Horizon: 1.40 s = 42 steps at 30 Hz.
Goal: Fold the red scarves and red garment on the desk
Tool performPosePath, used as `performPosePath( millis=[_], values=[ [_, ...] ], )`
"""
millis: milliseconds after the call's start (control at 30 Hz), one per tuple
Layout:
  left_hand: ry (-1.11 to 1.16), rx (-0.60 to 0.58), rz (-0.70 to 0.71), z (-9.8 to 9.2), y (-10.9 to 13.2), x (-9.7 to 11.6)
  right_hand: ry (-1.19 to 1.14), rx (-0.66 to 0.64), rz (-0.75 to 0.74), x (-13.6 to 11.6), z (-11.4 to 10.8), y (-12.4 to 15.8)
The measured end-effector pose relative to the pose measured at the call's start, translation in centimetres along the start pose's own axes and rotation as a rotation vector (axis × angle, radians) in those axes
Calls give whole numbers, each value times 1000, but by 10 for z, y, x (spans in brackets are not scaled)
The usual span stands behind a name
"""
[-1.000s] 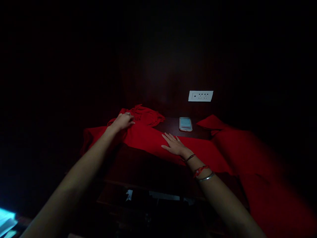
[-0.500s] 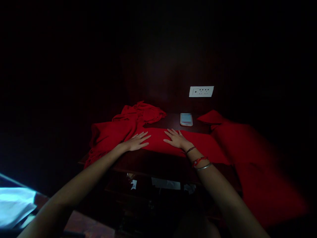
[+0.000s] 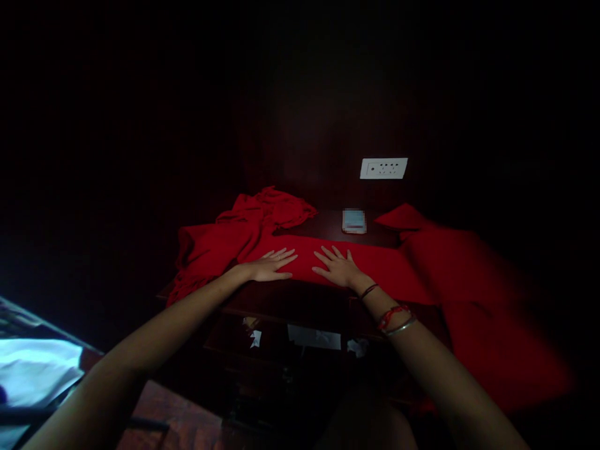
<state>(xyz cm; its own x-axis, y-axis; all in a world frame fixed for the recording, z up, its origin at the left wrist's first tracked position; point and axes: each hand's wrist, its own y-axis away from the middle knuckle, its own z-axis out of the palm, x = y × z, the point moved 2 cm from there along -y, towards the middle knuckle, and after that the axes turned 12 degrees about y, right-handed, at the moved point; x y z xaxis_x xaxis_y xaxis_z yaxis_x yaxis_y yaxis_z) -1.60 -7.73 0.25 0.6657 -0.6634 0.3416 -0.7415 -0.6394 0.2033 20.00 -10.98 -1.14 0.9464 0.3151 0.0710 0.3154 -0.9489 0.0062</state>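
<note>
A long red cloth with a fringed end, like a shawl or scarf, lies across a dark wooden desk. My left hand rests flat on its middle strip, fingers spread and pointing right, a ring on one finger. Just to the right, my right hand also presses flat on the strip with fingers apart. Bunched folds and fringe of the cloth are heaped at the left. On the right, a wide part of it spreads over the desk and hangs down toward the front. Neither hand grips anything.
Behind the strip lies a phone with a blurred screen. A white socket plate is on the dark wall. Below the desktop, papers show on a dark shelf. Something pale stands at the lower left. Most surroundings are too dark to tell.
My left hand has slid slightly right along the cloth, nearer my right hand. My right hand has stayed almost in place, fingers a little more spread. The view has shifted slightly.
</note>
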Motion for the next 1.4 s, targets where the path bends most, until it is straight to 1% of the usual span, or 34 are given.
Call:
performPosePath(
  millis=[67,100,133,200,267,300,367,467,567,633,700,767,833,867,933,1000,1100,1133,1167,1200,1233,1300,1333,1367,1400],
  values=[
    [20,-25,-13,-5,1,4,-4,26,-1,0,-2,2],
    [30,-11,-21,-8,-1,8,-4,41,0,0,-4,4],
    [39,25,-25,-9,-4,13,-4,60,1,0,-6,5],
    [45,141,-14,-9,-13,24,-8,91,6,1,-9,10],
    [23,222,0,-3,-22,33,-19,53,24,2,-9,14],
    [1,230,-3,2,-26,35,-24,14,37,2,-8,16],
    [-44,204,-24,11,-29,36,-26,-51,54,4,-5,20],
    [-69,167,-34,18,-26,31,-13,-51,35,10,-3,26],
    [-58,135,-24,15,-21,28,-6,-78,43,17,-3,32],
    [-59,111,-15,12,-22,30,-7,-92,72,18,-6,37],
    [-91,129,13,8,-27,36,-1,-66,84,15,-9,42],
    [-137,183,66,8,-33,43,7,-32,76,10,-10,49],
    [-158,214,100,11,-37,49,6,-29,65,9,-8,57],
    [-155,209,102,14,-39,49,2,-41,69,12,-7,63],
    [-143,184,93,20,-39,47,-3,-74,97,23,-5,75],
    [-134,174,91,24,-37,41,1,-127,146,41,-5,89],
    [-111,153,92,23,-37,38,21,-235,235,63,-10,103],
    [-107,146,83,21,-39,41,33,-241,256,67,-13,104],
    [-112,150,77,18,-42,46,50,-217,264,68,-16,103],
    [-126,172,81,15,-47,52,72,-167,259,67,-19,100],
    [-144,215,93,12,-53,60,101,-101,242,65,-21,96],
    [-178,349,135,6,-66,76,168,12,205,60,-22,89],
    [-185,407,148,6,-74,82,204,41,201,60,-20,86],
    [-178,434,133,6,-81,84,240,54,213,63,-17,85],
    [-159,425,91,9,-87,84,279,62,240,69,-15,86]
  ],
)
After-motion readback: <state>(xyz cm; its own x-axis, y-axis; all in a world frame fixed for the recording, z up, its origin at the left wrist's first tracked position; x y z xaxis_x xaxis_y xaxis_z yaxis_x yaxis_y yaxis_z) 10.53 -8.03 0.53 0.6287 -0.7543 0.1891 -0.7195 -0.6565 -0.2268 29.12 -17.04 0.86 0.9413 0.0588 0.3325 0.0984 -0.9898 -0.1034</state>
